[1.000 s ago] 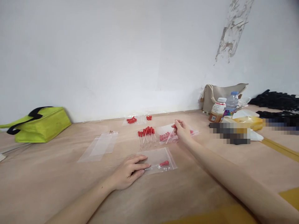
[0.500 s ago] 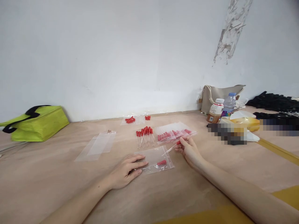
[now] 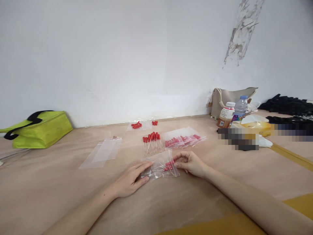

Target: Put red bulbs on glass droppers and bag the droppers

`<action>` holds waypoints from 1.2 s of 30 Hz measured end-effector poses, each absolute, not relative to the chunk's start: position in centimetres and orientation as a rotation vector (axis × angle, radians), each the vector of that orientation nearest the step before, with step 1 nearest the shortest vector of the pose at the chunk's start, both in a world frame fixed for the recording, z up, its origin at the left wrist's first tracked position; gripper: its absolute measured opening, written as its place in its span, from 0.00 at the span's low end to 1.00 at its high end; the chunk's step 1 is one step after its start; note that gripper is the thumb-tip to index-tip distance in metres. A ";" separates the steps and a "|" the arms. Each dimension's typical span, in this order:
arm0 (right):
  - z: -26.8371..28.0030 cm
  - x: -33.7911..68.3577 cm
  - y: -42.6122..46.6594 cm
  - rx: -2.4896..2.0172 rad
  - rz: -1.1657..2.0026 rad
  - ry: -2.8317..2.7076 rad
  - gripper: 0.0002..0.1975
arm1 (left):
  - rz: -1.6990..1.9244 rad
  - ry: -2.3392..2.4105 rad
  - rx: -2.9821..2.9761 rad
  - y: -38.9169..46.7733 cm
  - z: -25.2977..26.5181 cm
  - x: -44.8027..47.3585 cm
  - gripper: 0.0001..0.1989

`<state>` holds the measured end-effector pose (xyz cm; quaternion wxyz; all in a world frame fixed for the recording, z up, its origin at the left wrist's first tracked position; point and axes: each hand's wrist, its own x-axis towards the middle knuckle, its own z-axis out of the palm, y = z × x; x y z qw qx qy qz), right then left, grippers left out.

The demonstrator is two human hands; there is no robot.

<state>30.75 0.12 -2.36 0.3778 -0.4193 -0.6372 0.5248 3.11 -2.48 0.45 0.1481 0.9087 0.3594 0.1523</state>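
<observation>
A clear zip bag (image 3: 160,173) lies on the paper-covered table between my hands, its zip end to the right. My left hand (image 3: 133,178) rests on its left end, fingers stretched out and thumb apart. My right hand (image 3: 192,164) is closed at the bag's mouth, pinching the red bulb of a glass dropper (image 3: 170,162). Its glass tube points left into the bag. Beside it, another red-bulbed dropper (image 3: 167,169) lies inside the bag. Just beyond are several loose droppers (image 3: 152,138), red bulbs away from me, and a row of filled zip bags (image 3: 182,138).
Flat clear bags (image 3: 101,153) lie to the left, and loose red bulbs (image 3: 137,125) on plastic near the wall. A lime-green bag (image 3: 41,130) stands far left. On the right are a brown drink bottle (image 3: 225,116), a water bottle (image 3: 241,106), a beige bag (image 3: 216,104) and black items (image 3: 288,106).
My right hand has moved left and down, bringing the dropper from above the zip end into the bag. The bag now bulges and creases. My left hand has stayed almost still.
</observation>
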 end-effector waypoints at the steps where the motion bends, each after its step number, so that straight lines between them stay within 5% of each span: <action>1: -2.4 30.8 0.1 -1.068 1.322 -1.648 0.17 | 0.436 1.033 2.619 -2.5 0.4 3.1 0.22; 29: -1.8 30.3 0.6 -1.054 1.460 -1.719 0.15 | 0.388 1.020 2.673 -2.1 -0.1 2.9 0.19; 36: 0.3 29.9 3.6 -1.185 0.749 -1.814 0.06 | 0.366 1.005 2.663 -2.1 0.2 2.9 0.18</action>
